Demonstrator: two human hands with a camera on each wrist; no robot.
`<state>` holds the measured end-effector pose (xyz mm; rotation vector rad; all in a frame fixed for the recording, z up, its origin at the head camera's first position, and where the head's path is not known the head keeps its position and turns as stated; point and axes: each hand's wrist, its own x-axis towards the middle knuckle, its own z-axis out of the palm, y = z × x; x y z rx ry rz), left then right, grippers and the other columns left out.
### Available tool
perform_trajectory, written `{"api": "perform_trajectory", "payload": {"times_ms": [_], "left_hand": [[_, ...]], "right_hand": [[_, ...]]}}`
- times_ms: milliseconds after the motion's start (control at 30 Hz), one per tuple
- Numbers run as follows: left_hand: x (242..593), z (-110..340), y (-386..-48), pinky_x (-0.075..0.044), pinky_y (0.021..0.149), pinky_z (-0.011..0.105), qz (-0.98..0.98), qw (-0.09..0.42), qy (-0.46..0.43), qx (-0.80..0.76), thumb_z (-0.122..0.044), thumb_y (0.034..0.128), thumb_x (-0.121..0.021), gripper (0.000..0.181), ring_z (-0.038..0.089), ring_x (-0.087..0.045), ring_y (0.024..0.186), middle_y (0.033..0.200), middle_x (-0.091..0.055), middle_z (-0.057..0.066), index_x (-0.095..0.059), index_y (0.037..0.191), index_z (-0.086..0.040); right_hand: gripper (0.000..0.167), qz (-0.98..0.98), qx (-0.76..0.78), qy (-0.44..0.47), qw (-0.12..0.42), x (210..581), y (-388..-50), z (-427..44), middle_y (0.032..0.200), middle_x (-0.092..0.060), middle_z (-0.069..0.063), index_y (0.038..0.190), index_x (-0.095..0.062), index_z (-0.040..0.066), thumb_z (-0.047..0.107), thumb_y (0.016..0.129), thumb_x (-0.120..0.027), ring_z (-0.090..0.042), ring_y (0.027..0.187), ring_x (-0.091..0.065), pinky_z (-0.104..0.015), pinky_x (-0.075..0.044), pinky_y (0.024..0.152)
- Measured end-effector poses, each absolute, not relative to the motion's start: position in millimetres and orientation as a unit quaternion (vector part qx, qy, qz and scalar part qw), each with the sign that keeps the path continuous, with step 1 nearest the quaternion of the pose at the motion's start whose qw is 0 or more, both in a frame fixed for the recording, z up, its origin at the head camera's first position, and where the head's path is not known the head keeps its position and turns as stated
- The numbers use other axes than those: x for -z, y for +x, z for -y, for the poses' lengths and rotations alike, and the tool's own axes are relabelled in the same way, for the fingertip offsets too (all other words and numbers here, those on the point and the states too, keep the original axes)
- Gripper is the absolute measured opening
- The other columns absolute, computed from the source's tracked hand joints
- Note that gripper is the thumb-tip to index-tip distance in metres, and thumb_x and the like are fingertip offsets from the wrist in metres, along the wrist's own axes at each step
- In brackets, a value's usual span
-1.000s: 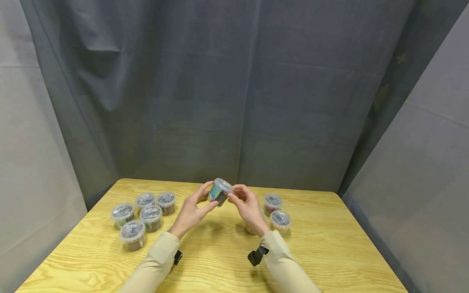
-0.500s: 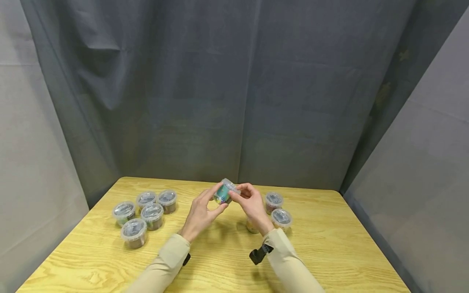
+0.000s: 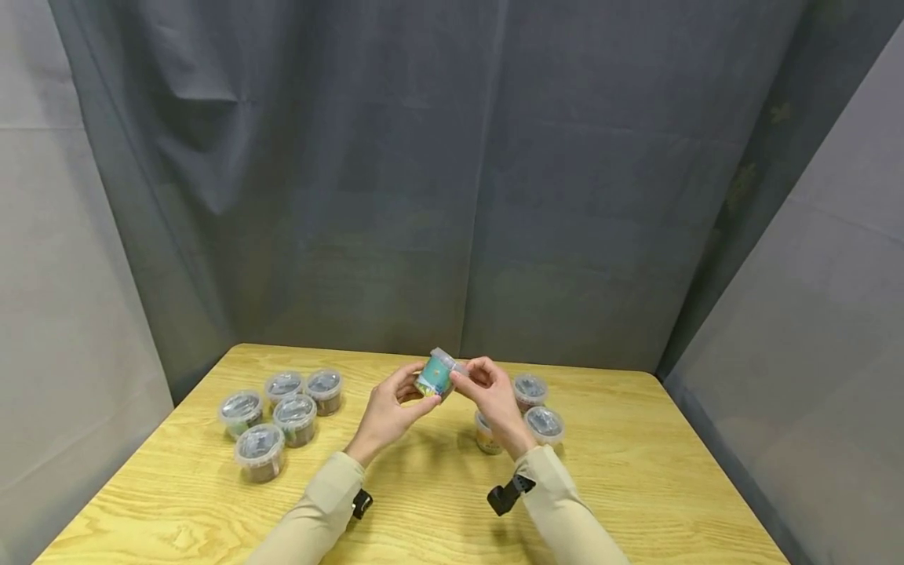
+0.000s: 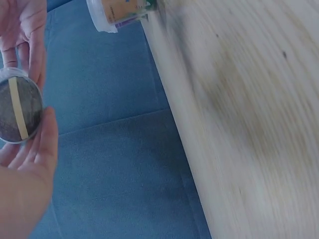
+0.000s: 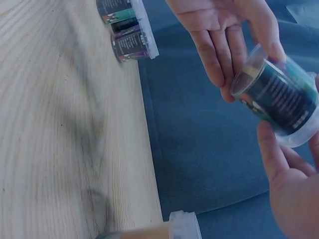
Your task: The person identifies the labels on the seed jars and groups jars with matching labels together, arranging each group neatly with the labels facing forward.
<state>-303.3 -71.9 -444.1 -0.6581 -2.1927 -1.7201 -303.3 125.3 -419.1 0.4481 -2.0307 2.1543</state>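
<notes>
Teal-labelled lidded tub [image 3: 434, 377] tilts between our left hand [image 3: 387, 412] and right hand [image 3: 492, 392], fingers [image 5: 207, 57] clamped on it; we'd best squeeze lightly.

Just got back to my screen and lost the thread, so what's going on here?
The person's left hand and right hand together hold one tilted tub above the table, the left around its body, the right at the lid end. Five other tubs stand grouped on the left; three more tubs stand on the right.
</notes>
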Motion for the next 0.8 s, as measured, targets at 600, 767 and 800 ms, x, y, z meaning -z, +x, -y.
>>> {"api": "perform_trajectory", "payload": {"times_ms": [600,767,800], "left_hand": [[450,70,-302,-0.055,0.094,0.036,0.741,0.065,-0.204,0.636,-0.029,0.0881,-0.075,0.052,0.027,-0.065,0.11,0.123,-0.067,0.011,-0.058,0.134,-0.011],[439,63,-292,-0.053,0.096,0.05,0.75,0.114,-0.211,0.617,-0.014,0.0833,-0.079,0.05,0.032,-0.066,0.107,0.119,-0.068,0.017,-0.061,0.129,-0.004],[438,62,-291,-0.052,0.096,0.053,0.753,0.123,-0.214,0.609,-0.012,0.0824,-0.08,0.05,0.034,-0.065,0.108,0.119,-0.068,0.018,-0.061,0.128,-0.003]], "right_hand": [[0.021,0.651,-0.75,0.099,0.062,424,-298,-128,0.087,-0.067,-0.002,0.092,-0.056,0.005,0.013,0.088,-0.074,-0.017,0.086,-0.068,-0.052,-0.055,0.094],[0.022,0.656,-0.748,0.081,0.06,425,-298,-127,0.085,-0.065,-0.001,0.089,-0.055,0.005,0.013,0.087,-0.075,-0.017,0.084,-0.067,-0.048,-0.057,0.089],[0.023,0.659,-0.745,0.079,0.06,425,-298,-128,0.085,-0.065,-0.001,0.088,-0.055,0.005,0.014,0.087,-0.076,-0.017,0.084,-0.067,-0.047,-0.058,0.089]]}}
